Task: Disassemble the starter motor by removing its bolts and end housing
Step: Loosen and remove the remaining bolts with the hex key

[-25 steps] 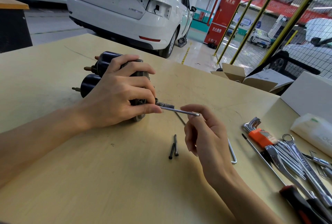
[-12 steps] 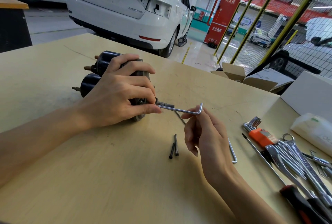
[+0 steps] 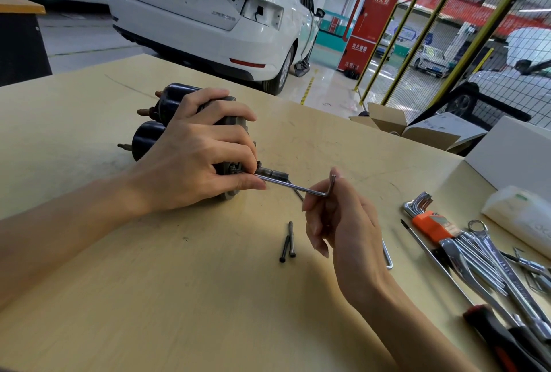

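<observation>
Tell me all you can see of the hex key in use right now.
The hex key is a thin, shiny, L-shaped metal rod. Its long arm runs level into the end of the starter motor, which the left hand grips. Its short arm points up, pinched by the right hand above the table.

A white car (image 3: pixel 208 11) stands beyond the table (image 3: pixel 149 297); wrenches (image 3: pixel 489 258) lie at its right edge.

The starter motor (image 3: pixel 149 136) is black with copper-coloured studs. The hex key (image 3: pixel 301 188) is shiny silver. Two bolts (image 3: pixel 288 242) are dark grey. The table (image 3: pixel 149 297) is pale yellow wood. The key holder (image 3: pixel 429 225) is orange.
</observation>
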`<action>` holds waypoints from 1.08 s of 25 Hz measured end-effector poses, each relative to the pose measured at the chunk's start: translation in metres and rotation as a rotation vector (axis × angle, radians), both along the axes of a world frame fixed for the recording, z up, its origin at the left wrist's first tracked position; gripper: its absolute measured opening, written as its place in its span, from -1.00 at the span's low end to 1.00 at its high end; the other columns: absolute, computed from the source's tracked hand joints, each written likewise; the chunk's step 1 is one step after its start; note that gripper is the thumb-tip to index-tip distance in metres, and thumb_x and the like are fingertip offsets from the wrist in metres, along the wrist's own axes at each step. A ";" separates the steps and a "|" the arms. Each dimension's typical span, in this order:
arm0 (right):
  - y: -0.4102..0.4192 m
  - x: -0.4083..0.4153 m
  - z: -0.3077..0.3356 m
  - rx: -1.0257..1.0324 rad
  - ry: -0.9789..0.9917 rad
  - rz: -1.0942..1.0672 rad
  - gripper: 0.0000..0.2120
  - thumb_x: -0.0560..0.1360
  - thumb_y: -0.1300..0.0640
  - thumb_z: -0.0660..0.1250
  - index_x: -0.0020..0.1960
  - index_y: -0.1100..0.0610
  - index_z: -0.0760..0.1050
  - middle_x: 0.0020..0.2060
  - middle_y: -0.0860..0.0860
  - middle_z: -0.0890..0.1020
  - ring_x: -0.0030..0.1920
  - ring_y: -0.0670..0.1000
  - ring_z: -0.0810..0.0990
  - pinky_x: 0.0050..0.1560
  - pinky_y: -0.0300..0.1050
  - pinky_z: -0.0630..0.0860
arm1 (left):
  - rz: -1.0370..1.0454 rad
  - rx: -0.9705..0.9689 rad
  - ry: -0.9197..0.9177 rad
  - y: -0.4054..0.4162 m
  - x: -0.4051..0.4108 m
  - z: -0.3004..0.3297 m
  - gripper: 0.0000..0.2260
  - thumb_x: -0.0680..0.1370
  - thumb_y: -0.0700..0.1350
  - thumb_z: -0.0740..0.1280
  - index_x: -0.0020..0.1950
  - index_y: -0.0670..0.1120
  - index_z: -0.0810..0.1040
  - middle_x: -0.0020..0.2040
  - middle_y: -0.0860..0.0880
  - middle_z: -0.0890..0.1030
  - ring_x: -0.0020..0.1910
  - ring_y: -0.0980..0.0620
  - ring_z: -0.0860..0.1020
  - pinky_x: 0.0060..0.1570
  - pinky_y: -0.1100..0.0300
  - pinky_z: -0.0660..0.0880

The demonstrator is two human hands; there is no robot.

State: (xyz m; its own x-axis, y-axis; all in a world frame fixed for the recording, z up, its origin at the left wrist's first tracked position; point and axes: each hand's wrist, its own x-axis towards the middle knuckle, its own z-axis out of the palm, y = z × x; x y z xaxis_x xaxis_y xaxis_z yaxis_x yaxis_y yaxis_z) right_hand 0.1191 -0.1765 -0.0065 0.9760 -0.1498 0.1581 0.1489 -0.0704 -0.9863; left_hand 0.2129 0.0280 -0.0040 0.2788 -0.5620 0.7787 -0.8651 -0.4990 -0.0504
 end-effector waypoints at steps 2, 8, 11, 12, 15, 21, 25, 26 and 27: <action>0.000 0.000 -0.001 0.001 -0.021 0.018 -0.45 0.65 -0.08 0.05 -0.42 0.04 0.53 -0.57 0.08 0.37 -0.55 0.00 0.30 -0.53 -0.13 0.18 | 0.005 -0.002 -0.010 0.000 0.000 0.000 -0.78 0.48 0.14 0.45 -0.21 0.01 0.68 -0.12 0.15 0.67 0.27 -0.04 0.53 0.42 -0.09 0.18; 0.000 0.002 -0.004 0.030 -0.037 0.062 -0.52 0.51 -0.19 0.09 -0.41 0.04 0.53 -0.58 0.07 0.37 -0.56 0.02 0.29 -0.56 -0.17 0.19 | 0.010 0.008 -0.013 0.000 0.000 -0.001 -0.78 0.48 0.14 0.44 -0.20 0.01 0.68 -0.11 0.14 0.67 0.28 -0.04 0.52 0.42 -0.10 0.18; -0.001 0.002 -0.005 0.047 -0.055 0.081 -0.55 0.50 -0.17 0.14 -0.35 0.10 0.54 -0.58 0.08 0.37 -0.57 0.01 0.30 -0.57 -0.17 0.19 | 0.011 0.008 -0.011 0.000 0.000 -0.001 -0.79 0.48 0.13 0.45 -0.18 0.00 0.67 -0.10 0.14 0.67 0.28 -0.05 0.52 0.42 -0.12 0.19; -0.001 0.001 -0.005 0.050 -0.065 0.089 -0.56 0.50 -0.16 0.15 -0.31 0.15 0.53 -0.57 0.08 0.37 -0.57 0.00 0.30 -0.57 -0.17 0.19 | 0.012 0.008 -0.010 0.000 0.000 -0.001 -0.79 0.48 0.13 0.45 -0.18 0.00 0.67 -0.10 0.13 0.67 0.28 -0.05 0.52 0.42 -0.12 0.20; -0.002 0.001 -0.006 0.051 -0.090 0.106 -0.60 0.49 -0.11 0.17 -0.26 0.20 0.52 -0.55 0.09 0.36 -0.57 0.01 0.31 -0.57 -0.19 0.18 | 0.018 0.015 -0.007 0.000 0.000 -0.001 -0.80 0.49 0.13 0.44 -0.16 0.01 0.68 -0.09 0.14 0.67 0.29 -0.05 0.51 0.42 -0.12 0.19; -0.002 0.002 -0.006 0.069 -0.099 0.134 -0.63 0.39 -0.15 0.24 -0.26 0.17 0.52 -0.54 0.09 0.36 -0.56 0.02 0.30 -0.57 -0.20 0.20 | 0.022 0.021 -0.009 0.000 0.000 -0.001 -0.81 0.50 0.13 0.43 -0.15 0.02 0.69 -0.09 0.15 0.67 0.29 -0.04 0.51 0.43 -0.09 0.17; -0.002 0.002 -0.006 0.062 -0.102 0.130 -0.65 0.33 -0.16 0.23 -0.28 0.14 0.52 -0.55 0.06 0.36 -0.56 0.02 0.30 -0.56 -0.20 0.21 | 0.021 0.028 -0.007 0.000 0.000 -0.001 -0.81 0.51 0.13 0.42 -0.14 0.03 0.69 -0.08 0.15 0.67 0.30 -0.04 0.50 0.43 -0.10 0.17; -0.003 0.002 -0.006 0.059 -0.101 0.132 -0.68 0.33 -0.12 0.23 -0.28 0.14 0.52 -0.55 0.07 0.36 -0.56 0.03 0.29 -0.57 -0.20 0.20 | 0.020 0.031 -0.007 0.001 0.000 -0.001 -0.80 0.52 0.13 0.41 -0.14 0.03 0.69 -0.08 0.14 0.67 0.30 -0.04 0.50 0.43 -0.11 0.18; -0.003 0.002 -0.006 0.057 -0.102 0.134 -0.72 0.36 -0.08 0.24 -0.29 0.13 0.52 -0.56 0.07 0.36 -0.56 0.03 0.29 -0.57 -0.20 0.20 | 0.020 0.032 -0.008 0.001 0.001 -0.001 -0.79 0.52 0.14 0.40 -0.14 0.03 0.70 -0.08 0.14 0.67 0.31 -0.04 0.50 0.43 -0.12 0.18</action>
